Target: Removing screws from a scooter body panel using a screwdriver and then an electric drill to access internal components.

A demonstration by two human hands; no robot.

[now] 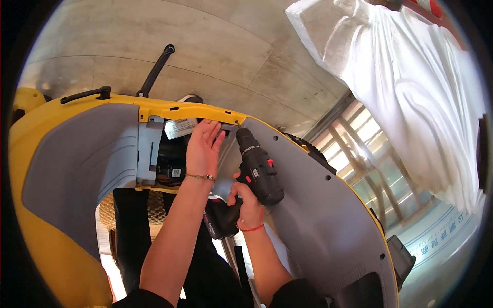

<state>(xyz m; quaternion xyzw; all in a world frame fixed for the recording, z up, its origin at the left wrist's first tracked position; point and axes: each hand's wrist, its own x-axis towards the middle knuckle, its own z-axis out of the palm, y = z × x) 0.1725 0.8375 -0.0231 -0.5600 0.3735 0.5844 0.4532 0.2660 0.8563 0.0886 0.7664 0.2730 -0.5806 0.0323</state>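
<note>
My right hand (246,201) grips the handle of a black cordless drill (261,172) with red marks. The drill's chuck points away from me, its tip against or close to the yellow rim of a scooter body, where a small hole shows. Beside it, my left hand (203,151) reaches over an open compartment (168,156) with its fingers stretched out near the yellow rim (191,110). Whether the fingertips press on the panel there I cannot tell. Inside the compartment lie a white-labelled box (181,128) and dark parts, partly hidden by my hand and forearm.
Grey shell panels (87,149) lie on the left and on the right, the right one (318,220) with several round holes. A black lever (156,72) juts over the tiled floor (215,41). A white draped statue (405,87) stands at the upper right, near a glass panel (380,149).
</note>
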